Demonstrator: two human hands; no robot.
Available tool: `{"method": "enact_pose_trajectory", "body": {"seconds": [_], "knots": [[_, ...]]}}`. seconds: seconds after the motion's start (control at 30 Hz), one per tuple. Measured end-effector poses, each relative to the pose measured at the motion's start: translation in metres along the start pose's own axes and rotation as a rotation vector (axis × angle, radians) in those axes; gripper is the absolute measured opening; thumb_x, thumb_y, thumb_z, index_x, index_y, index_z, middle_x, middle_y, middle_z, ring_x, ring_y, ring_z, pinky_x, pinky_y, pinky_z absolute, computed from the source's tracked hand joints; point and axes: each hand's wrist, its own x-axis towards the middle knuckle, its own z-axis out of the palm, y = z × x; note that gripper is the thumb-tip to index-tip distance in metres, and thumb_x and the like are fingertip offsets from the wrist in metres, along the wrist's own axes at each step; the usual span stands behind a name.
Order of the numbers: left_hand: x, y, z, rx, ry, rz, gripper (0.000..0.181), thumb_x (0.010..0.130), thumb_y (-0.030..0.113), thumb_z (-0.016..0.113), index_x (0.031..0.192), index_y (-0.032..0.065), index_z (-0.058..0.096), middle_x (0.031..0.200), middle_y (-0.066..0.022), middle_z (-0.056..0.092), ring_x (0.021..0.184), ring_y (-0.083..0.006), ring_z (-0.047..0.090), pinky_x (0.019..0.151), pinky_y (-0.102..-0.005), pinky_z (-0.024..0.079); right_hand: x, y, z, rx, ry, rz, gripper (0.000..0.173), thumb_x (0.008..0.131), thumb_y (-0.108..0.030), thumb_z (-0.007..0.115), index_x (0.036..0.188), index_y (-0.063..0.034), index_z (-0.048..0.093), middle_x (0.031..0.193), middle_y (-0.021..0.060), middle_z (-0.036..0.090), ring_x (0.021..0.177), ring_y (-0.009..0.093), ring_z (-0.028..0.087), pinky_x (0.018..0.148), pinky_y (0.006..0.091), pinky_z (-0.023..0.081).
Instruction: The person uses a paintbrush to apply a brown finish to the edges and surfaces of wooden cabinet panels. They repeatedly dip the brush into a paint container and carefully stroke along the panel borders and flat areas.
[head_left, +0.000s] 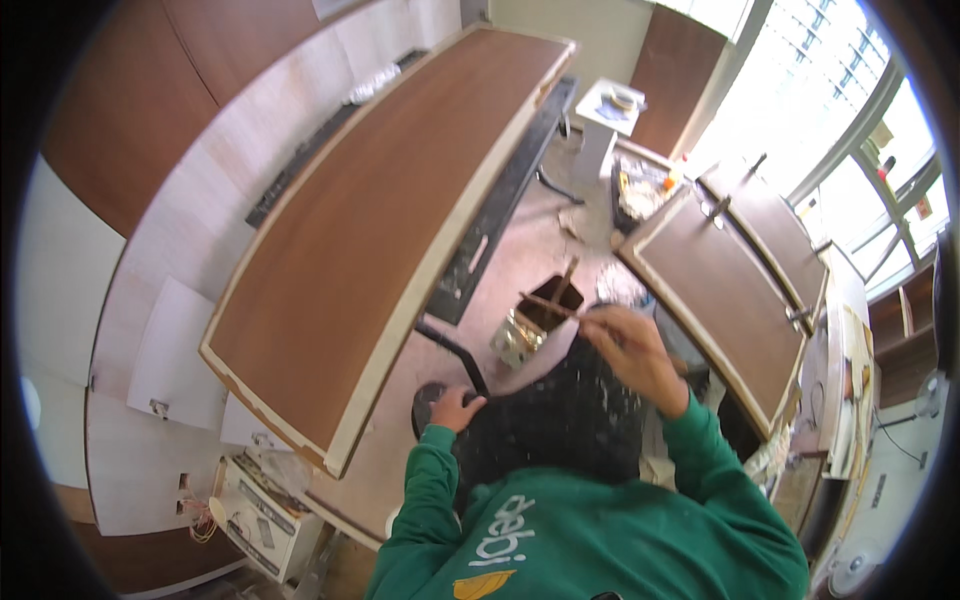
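Note:
My right hand (634, 352) grips the end of a thin brown stick (551, 305), perhaps a brush handle; its far end lies over the mouth of a square metal tin (517, 339). Dark brown stain or paint coats the tin's inside. A second stick (568, 276) leans up out of it. The tin stands on the floor in front of my knees. My left hand (455, 409) rests on my left knee, fingers apart, holding nothing. Left of the tin lies a long brown wood panel (360, 232) with masking tape along its edges, raised on a black support (472, 277).
At right, brown taped panels (712, 300) with dark metal fittings stand close to my right arm. Beyond the tin are a black tray (630, 195) of clutter and a white stand (600, 127) with tape rolls. A white box (262, 517) sits at lower left. Bent black metal legs (457, 349) reach the floor.

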Motion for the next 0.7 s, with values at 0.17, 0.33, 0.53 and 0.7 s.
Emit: {"method": "enact_pose_trajectory", "body": {"seconds": [0.17, 0.33, 0.53, 0.7], "knots": [[-0.063, -0.031, 0.031, 0.015, 0.513, -0.391, 0.083, 0.085, 0.065, 0.062, 0.144, 0.0086, 0.049, 0.15, -0.0203, 0.044, 0.138, -0.0381, 0.042, 0.112, -0.0585, 0.031, 0.039, 0.04, 0.032, -0.136, -0.158, 0.153, 0.019, 0.09, -0.01, 0.065, 0.106, -0.0039, 0.074, 0.083, 0.0114, 0.066, 0.07, 0.019, 0.057, 0.063, 0.0315, 0.044], [-0.051, -0.043, 0.034, -0.099, 0.621, -0.394, 0.078, 0.087, 0.061, 0.063, 0.143, 0.0088, 0.051, 0.148, -0.0217, 0.046, 0.136, -0.0383, 0.043, 0.111, -0.0496, 0.036, 0.071, 0.125, 0.074, -0.165, -0.255, 0.216, 0.015, 0.084, -0.012, 0.067, 0.093, -0.0026, 0.075, 0.08, 0.0131, 0.069, 0.072, 0.023, 0.065, 0.067, 0.0337, 0.052], [-0.053, -0.058, 0.027, -0.1, 0.639, -0.356, 0.071, 0.089, 0.054, 0.065, 0.14, 0.0064, 0.052, 0.146, -0.0225, 0.048, 0.134, -0.039, 0.045, 0.11, -0.0485, 0.037, 0.111, 0.207, 0.152, -0.221, -0.288, 0.538, 0.016, 0.078, -0.018, 0.067, 0.08, -0.0032, 0.072, 0.079, 0.0167, 0.072, 0.068, 0.033, 0.07, 0.067, 0.0384, 0.057], [-0.054, -0.052, 0.021, -0.139, 0.623, -0.337, 0.065, 0.091, 0.049, 0.065, 0.137, 0.0044, 0.054, 0.144, -0.0226, 0.049, 0.132, -0.0394, 0.047, 0.11, -0.0475, 0.038, 0.1, 0.276, 0.206, -0.161, -0.069, 0.899, 0.019, 0.078, -0.018, 0.069, 0.086, -0.0008, 0.073, 0.086, 0.0228, 0.072, 0.082, 0.038, 0.072, 0.078, 0.0415, 0.058]]}}
